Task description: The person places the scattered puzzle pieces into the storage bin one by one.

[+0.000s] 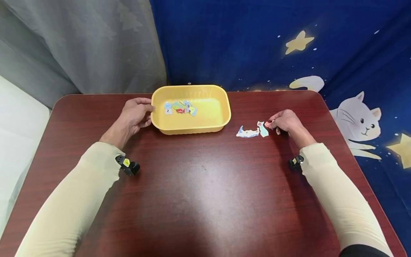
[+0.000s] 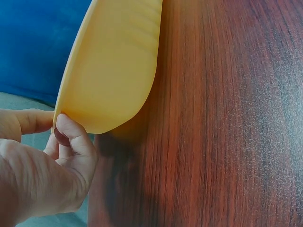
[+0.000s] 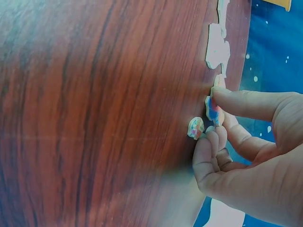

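Left hand: pinching the left rim of the tub
Right hand: pinching a blue-red piece, well apart from the left
Loose pieces: lying on the worktop right of the tub, more sitting inside it
Piece job: looks like picking up or laying down, can't tell which
Next move: probably calling for a light pinch, steady tub

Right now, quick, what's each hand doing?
Left hand: closed, holding the yellow tub by its rim.
Right hand: closed, pinching a small colourful cutout.
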{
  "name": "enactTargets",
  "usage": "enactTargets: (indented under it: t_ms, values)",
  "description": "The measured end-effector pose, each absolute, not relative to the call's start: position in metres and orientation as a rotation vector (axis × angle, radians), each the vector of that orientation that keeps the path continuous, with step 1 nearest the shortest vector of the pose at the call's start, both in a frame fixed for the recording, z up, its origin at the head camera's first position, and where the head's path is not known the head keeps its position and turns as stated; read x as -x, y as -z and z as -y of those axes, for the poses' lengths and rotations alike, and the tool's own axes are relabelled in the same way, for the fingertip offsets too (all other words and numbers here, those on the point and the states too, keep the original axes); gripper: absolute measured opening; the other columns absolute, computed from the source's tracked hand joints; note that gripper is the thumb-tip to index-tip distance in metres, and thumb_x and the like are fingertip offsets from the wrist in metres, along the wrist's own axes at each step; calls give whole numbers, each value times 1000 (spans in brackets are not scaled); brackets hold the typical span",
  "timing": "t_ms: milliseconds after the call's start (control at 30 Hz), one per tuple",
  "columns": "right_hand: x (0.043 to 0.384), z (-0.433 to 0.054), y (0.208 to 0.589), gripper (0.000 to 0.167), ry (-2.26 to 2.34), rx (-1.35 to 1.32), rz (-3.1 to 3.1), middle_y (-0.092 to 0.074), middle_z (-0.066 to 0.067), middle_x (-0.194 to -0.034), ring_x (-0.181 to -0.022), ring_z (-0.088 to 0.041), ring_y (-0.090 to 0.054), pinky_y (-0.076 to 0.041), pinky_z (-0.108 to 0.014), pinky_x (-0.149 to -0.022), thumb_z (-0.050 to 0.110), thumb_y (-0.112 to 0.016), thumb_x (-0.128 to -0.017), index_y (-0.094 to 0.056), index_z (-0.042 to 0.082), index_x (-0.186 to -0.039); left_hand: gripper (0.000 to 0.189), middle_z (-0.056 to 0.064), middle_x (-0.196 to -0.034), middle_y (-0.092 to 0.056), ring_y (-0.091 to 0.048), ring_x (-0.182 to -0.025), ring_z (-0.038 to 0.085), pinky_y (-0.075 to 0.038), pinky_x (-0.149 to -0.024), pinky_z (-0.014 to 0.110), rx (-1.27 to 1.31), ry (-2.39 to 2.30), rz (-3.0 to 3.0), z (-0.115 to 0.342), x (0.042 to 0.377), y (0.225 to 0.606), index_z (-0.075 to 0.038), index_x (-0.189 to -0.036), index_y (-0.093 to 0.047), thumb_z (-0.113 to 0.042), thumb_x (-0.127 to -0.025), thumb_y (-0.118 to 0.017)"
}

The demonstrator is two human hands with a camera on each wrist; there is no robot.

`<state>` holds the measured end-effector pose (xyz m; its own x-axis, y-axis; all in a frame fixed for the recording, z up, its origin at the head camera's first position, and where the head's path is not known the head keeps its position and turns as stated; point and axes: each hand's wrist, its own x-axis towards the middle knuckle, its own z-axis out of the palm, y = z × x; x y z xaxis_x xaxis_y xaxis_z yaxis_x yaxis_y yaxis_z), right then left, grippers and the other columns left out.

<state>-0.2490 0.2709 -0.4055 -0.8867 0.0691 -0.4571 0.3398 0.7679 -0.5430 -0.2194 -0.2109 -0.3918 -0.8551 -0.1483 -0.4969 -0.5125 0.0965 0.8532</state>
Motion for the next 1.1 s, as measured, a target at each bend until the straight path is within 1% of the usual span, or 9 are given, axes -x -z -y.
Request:
enactTargets:
  t_ms: [100,233,333,467,667,900,1000,1100]
  values:
    - [249,-271,405,37,889,-304,-2550,-57,6,-57,-48,-9,-52,-44,-28,-50,9,-73,-82,-63,-5,-115,35,9,-101,-53,-52,-57,11,-52,-54,19,655,-1822,-2099,211,220,392,-14,-130,-46,-21,-97,-58]
    - [249,-270,404,35,915,-329,-2541,-61,5,-61,-49,-9,-53,-44,-29,-50,7,-72,-83,-64,-5,-115,35,9,-100,-53,-52,-56,10,-52,-54,19,654,-1825,-2100,211,220,392,-14,-130,-46,-20,-97,-58]
    - [249,-269,402,32,983,-367,-2528,-65,3,-65,-51,-9,-56,-47,-28,-51,3,-70,-84,-64,-7,-113,35,9,-100,-53,-52,-56,10,-52,-54,19,654,-1829,-2097,211,220,392,-14,-130,-47,-20,-98,-58]
    - [249,-270,402,30,1080,-412,-2512,-68,1,-70,-58,-9,-60,-51,-25,-54,-3,-66,-84,-63,-10,-113,36,9,-100,-54,-52,-57,11,-52,-54,19,655,-1824,-2097,211,220,391,-14,-131,-46,-20,-98,-58]
    - [252,-271,402,31,1118,-424,-2548,-70,-1,-77,-68,-8,-64,-55,-25,-65,-2,-68,-83,-65,-9,-114,38,9,-99,-54,-52,-57,11,-52,-54,19,649,-1813,-2102,211,219,390,-13,-133,-46,-20,-98,-57]
    - [257,-270,399,28,1156,-450,-2630,-69,1,-89,-72,-3,-62,-57,-26,-71,6,-68,-87,-69,-3,-113,38,8,-100,-53,-52,-58,10,-53,-56,19,657,-1804,-2097,212,219,391,-14,-133,-46,-22,-98,-58]
    - [260,-268,398,28,1209,-456,-2622,-68,4,-87,-72,-1,-62,-57,-26,-73,7,-68,-88,-68,-3,-114,38,8,-98,-54,-52,-57,10,-52,-55,19,655,-1809,-2097,211,219,391,-14,-132,-46,-21,-98,-58]
    - [263,-268,397,29,1264,-461,-2594,-67,8,-80,-70,1,-62,-57,-24,-72,6,-66,-89,-66,-5,-116,37,7,-96,-54,-52,-57,10,-52,-54,19,650,-1818,-2095,211,220,392,-13,-132,-46,-20,-98,-58]
